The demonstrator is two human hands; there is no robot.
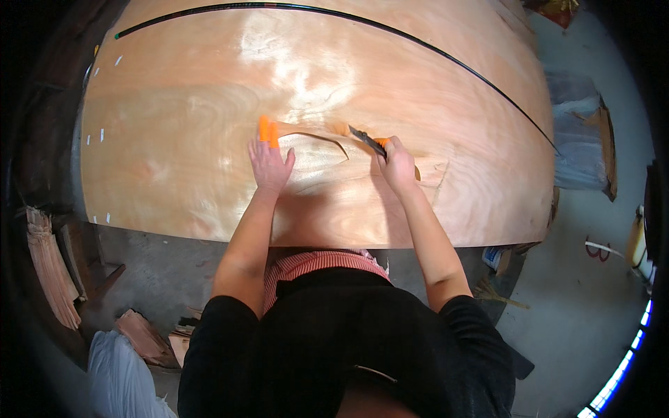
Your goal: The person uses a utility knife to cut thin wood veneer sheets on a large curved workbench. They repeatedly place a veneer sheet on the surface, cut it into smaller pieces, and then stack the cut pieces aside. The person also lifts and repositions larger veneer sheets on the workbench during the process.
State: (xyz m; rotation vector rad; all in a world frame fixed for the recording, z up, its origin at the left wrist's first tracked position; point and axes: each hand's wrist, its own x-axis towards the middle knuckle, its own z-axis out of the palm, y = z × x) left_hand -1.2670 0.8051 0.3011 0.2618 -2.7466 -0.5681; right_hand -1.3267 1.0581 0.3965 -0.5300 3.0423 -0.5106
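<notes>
A large sheet of light wood veneer (174, 174) lies in front of me. My left hand (270, 164) rests flat on it, fingers stretched forward, with orange finger covers on some of them. My right hand (398, 167) is wrapped round a knife (367, 140) with a dark blade, its tip pointing forward and left at the wood. An orange cover shows on a right finger too. Between the hands runs a thin, dark-edged sliver or split (324, 137) in the veneer, bent at its right end. The knife tip is close to a lighter, rough patch beside it.
A long thin black rod (432, 49) lies across the far part of the sheet. White marks (102, 135) dot the left side. Stacked veneer strips (52, 268) and a pale plastic bag (122, 376) stand at lower left. A plastic-wrapped bundle (582, 139) is at right.
</notes>
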